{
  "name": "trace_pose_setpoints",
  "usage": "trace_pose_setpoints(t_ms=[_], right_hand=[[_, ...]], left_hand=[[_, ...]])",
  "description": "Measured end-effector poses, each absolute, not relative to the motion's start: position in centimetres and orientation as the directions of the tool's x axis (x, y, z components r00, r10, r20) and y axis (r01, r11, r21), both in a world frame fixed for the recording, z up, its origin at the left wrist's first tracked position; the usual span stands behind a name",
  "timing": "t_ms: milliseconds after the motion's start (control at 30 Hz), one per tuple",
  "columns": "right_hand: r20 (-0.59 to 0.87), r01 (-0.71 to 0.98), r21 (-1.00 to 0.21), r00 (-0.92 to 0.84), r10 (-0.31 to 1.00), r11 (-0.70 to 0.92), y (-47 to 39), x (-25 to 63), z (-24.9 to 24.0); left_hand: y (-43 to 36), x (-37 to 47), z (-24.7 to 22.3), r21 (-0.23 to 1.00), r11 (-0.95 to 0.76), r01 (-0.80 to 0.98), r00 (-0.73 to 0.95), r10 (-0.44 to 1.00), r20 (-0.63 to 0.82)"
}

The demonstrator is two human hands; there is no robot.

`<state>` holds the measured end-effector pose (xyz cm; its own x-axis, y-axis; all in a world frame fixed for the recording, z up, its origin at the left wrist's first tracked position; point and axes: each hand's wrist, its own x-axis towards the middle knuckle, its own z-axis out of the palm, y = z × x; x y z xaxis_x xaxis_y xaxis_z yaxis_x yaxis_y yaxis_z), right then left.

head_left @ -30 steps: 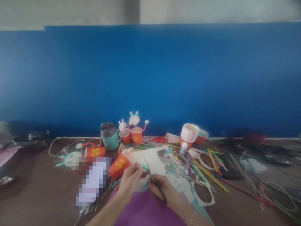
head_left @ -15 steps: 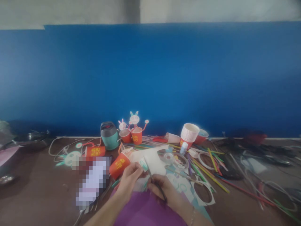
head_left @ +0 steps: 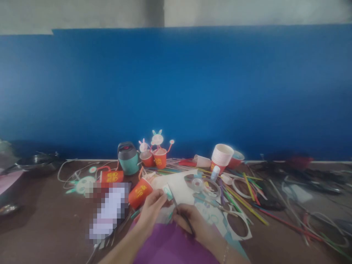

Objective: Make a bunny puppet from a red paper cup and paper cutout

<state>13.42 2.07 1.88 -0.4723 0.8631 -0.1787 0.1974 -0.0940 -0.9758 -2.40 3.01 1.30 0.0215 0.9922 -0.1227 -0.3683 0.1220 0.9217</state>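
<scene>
Between the thumb and fingers of my left hand (head_left: 153,205) is a small white paper piece (head_left: 167,191) with a green mark. My right hand (head_left: 189,218) is closed around the dark handles of a pair of scissors (head_left: 176,205), whose blades point up and left along the paper piece's right edge. Behind both hands lies a white sheet (head_left: 183,185). A red paper cup (head_left: 140,192) with yellow print lies tilted just left of my left hand. Purple material (head_left: 170,245) is below my wrists.
Red cups with rabbit figures (head_left: 160,158) stand at the back, beside a teal jar (head_left: 128,161). Stacked cups (head_left: 221,156), a glue stick (head_left: 215,173), coloured sticks (head_left: 247,205) and a cut-out sheet (head_left: 239,225) are to the right. A blurred phone-like object (head_left: 108,212) lies left.
</scene>
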Motion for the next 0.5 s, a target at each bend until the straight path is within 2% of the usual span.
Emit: trace_pose_setpoints(t_ms=[500], right_hand=[[-0.22, 0.183, -0.971, -0.455, 0.863, -0.151, 2.03, 13.4, 1.81]], left_hand=[[3.14, -2.66, 1.07, 0.924, 0.129, -0.361, 0.01, 0.991, -0.134]])
